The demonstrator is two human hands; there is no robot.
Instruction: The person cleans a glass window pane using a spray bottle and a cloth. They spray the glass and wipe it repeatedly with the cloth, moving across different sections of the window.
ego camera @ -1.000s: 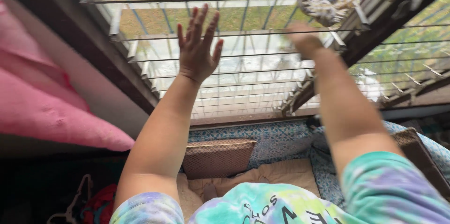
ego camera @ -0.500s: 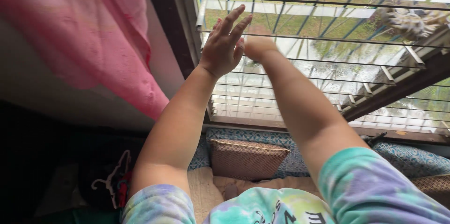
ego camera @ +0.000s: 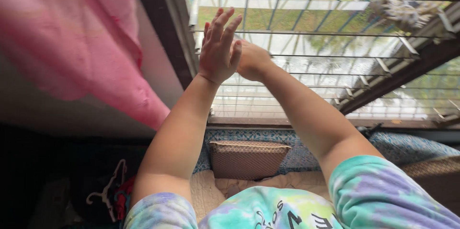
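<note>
We are pressing the left hand [ego camera: 218, 47], fingers spread and empty, against the louvre window [ego camera: 306, 42]; the right hand [ego camera: 251, 60] beside it is possibly wiping, its grip hidden.

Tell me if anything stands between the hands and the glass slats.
Nothing visible does. The left hand and right hand are raised side by side right before the glass slats. The pink curtain hangs off to the left, clear of them.

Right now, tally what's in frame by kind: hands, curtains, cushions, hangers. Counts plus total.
Hands: 2, left hand open with fingers spread, right hand beside it at the louvre window
Pink curtain: 1
Brown cushion: 1
White hanger: 1
Total: 5
</note>
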